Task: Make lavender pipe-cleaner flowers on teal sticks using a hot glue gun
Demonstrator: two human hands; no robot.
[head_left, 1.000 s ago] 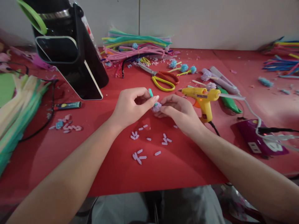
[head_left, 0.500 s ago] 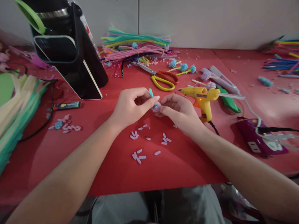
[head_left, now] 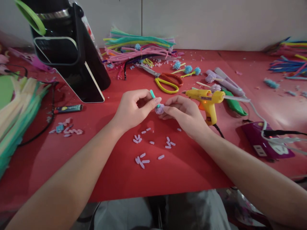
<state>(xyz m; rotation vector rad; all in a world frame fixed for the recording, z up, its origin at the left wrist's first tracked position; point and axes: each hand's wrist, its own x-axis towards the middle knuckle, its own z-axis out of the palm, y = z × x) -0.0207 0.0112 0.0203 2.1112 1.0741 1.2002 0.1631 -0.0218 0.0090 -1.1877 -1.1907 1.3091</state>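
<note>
My left hand (head_left: 134,110) pinches the turquoise stem (head_left: 152,94) of a small pipe-cleaner flower between thumb and fingers. Its fuzzy purple head (head_left: 159,110) points down toward my right hand (head_left: 187,115), whose thumb and fingertips close on the head's right side. Parts of the fingers are hidden behind the flower. Below both hands, short purple pipe-cleaner pieces (head_left: 144,160) lie loose on the red tabletop (head_left: 192,172). A yellow glue gun (head_left: 207,102), its small light glowing orange, lies just right of my right hand.
Scissors (head_left: 168,82) lie beyond my hands, near blue flowers (head_left: 188,69) and bundled pipe cleaners (head_left: 141,48). A tall black flask (head_left: 96,60) and a black device (head_left: 69,64) stand left. A purple power strip (head_left: 261,140) with cables sits right. More pipe cleaners (head_left: 21,111) lie far left.
The turquoise stem now leans further left and the purple head shows a little more. Both hands keep their hold in nearly the same place.
</note>
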